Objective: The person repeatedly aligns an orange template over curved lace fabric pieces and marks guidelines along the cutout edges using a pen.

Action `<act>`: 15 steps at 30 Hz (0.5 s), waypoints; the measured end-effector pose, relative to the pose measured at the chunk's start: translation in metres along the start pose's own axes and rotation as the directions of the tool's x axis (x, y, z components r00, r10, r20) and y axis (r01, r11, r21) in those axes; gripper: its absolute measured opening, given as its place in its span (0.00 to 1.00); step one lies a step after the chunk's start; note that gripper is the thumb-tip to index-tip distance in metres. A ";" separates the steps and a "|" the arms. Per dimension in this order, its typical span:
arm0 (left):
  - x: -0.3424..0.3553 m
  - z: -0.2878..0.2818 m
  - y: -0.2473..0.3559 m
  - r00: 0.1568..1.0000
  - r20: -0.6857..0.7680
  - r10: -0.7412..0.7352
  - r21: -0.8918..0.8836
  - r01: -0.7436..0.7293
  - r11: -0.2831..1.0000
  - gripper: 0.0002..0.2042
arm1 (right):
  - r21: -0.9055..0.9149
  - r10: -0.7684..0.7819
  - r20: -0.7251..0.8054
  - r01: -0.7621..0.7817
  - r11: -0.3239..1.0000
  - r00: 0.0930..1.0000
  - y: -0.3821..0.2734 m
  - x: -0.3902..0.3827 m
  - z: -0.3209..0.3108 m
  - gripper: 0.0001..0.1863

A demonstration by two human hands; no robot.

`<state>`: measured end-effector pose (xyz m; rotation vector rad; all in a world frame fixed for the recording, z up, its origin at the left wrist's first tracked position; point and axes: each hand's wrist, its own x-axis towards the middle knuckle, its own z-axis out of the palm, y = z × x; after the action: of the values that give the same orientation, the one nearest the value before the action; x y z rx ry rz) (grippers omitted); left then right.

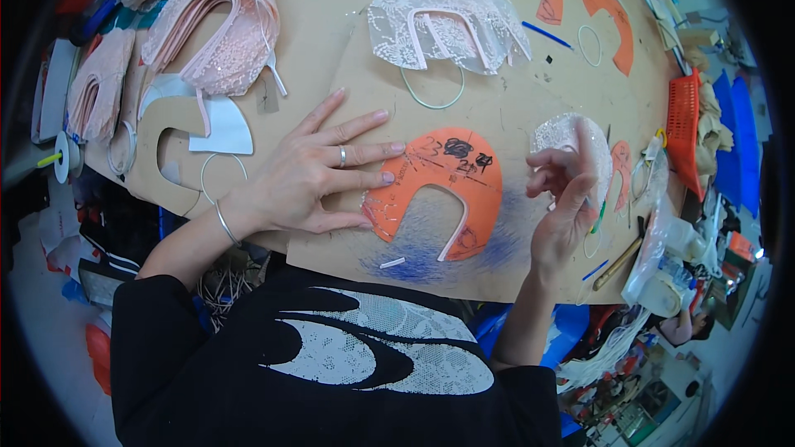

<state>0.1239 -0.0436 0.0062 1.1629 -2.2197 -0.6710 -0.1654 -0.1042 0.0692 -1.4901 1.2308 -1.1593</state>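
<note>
My left hand lies flat with its fingers spread, the fingertips on the left edge of an orange horseshoe-shaped template. The template has black marks and dashed lines, and a thin white edging shows along its inner curve. To its right my right hand is raised above the board, fingers apart and partly bent, with nothing visible in them. Behind that hand, partly hidden, lies a white sequinned lace piece. A short white strip rests near the template's lower left.
A lace piece with a pink-edged arch lies beyond. Stacked pink lace pieces and a cardboard template are at left. More orange templates, a blue pen, a wooden-handled tool and a red basket are at right.
</note>
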 end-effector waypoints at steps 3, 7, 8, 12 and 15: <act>0.000 -0.002 -0.002 1.000 0.010 0.019 -0.025 -0.019 1.000 0.18 | 0.023 0.129 0.279 -0.141 0.990 0.952 0.008 -0.006 0.026 0.23; 0.002 -0.001 -0.004 0.999 0.008 0.031 -0.050 -0.031 0.998 0.17 | 0.001 0.079 0.340 -0.085 0.996 0.937 0.031 -0.011 0.068 0.07; 0.002 -0.001 -0.004 0.999 0.006 0.031 -0.056 -0.031 0.998 0.16 | -0.110 -0.062 0.358 0.108 0.988 0.932 0.034 -0.009 0.072 0.03; 0.000 0.000 -0.003 1.000 -0.011 0.021 -0.067 -0.022 0.998 0.15 | -0.150 -0.301 0.380 0.379 0.913 0.875 0.039 -0.004 0.080 0.02; 0.000 0.001 -0.003 1.000 -0.021 0.016 -0.072 -0.018 0.997 0.15 | -0.171 -0.370 0.395 0.463 0.870 0.841 0.039 -0.005 0.081 0.02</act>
<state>0.1247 -0.0453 0.0036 1.1094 -2.1679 -0.7228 -0.0944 -0.1007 0.0145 -2.1445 0.8490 -0.9614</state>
